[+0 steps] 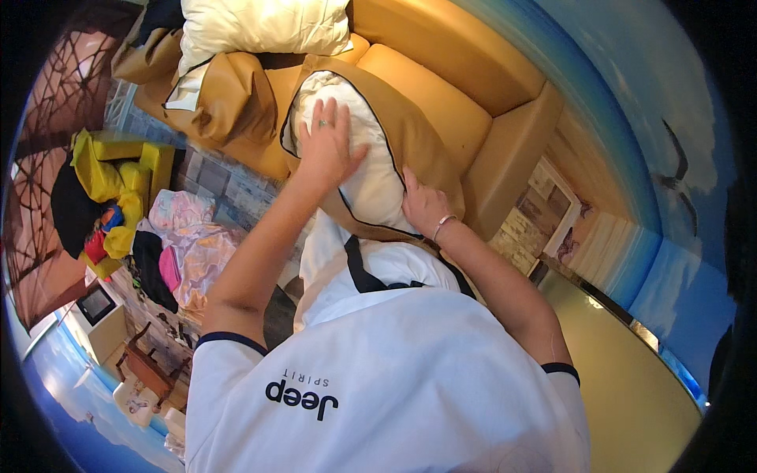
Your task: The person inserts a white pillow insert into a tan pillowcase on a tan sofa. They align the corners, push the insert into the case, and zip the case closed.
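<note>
A tan leather-like cushion cover [426,142] lies before me with its black-edged zip opening spread wide. White padding [369,183] shows inside it. My left hand [328,142] rests flat on the padding near the far end of the opening, fingers apart, a ring on one finger. At the near right edge of the opening, my right hand [423,204] grips the cover's rim, with a bracelet on the wrist. To the left is another tan cover [236,106], crumpled, with some white showing at its opening.
A tan sofa [426,83] stands behind the cover, with a white pillow [266,26] at its far left. On the left are a yellow armchair [121,177] with clothes and a pile of pastel fabric [201,248]. A yellowish panel [615,355] stands at right.
</note>
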`<state>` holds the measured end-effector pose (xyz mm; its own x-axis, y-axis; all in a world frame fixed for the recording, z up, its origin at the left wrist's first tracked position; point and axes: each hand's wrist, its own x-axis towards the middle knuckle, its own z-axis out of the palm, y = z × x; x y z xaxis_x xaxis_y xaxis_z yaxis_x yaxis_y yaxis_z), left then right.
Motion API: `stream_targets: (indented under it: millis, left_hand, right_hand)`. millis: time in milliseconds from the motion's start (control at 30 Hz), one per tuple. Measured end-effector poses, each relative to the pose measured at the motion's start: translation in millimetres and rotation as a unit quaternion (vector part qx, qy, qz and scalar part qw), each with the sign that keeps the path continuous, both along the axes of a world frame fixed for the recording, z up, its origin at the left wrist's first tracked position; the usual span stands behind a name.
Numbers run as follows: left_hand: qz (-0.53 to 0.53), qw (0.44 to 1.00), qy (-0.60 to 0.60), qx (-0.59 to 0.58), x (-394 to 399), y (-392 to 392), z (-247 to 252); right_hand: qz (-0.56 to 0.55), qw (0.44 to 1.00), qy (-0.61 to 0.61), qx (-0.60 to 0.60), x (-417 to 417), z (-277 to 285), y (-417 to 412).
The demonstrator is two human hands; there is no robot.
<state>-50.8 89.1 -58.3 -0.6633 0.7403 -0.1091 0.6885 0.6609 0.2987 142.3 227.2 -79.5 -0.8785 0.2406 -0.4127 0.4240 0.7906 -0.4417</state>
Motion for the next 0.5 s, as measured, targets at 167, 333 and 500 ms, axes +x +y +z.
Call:
stream_targets:
  millis: [167,333,500]
  left_hand:
    - [-0.092,0.978,-0.173,-0.073,63.3,-7.0,15.5]
    - [-0.089,0.971,-0.217,-0.052,53.5,10.2,-74.1]
    - [-0.09,0.97,-0.216,-0.062,54.6,25.5,-96.2]
  right_hand:
    - [-0.012,0.997,-0.024,-0.077,-9.3,14.2,18.2]
    - [-0.078,0.962,0.076,-0.25,-20.9,30.1,40.0]
    - [-0.049,0.971,0.149,-0.18,-21.4,-33.7,30.1]
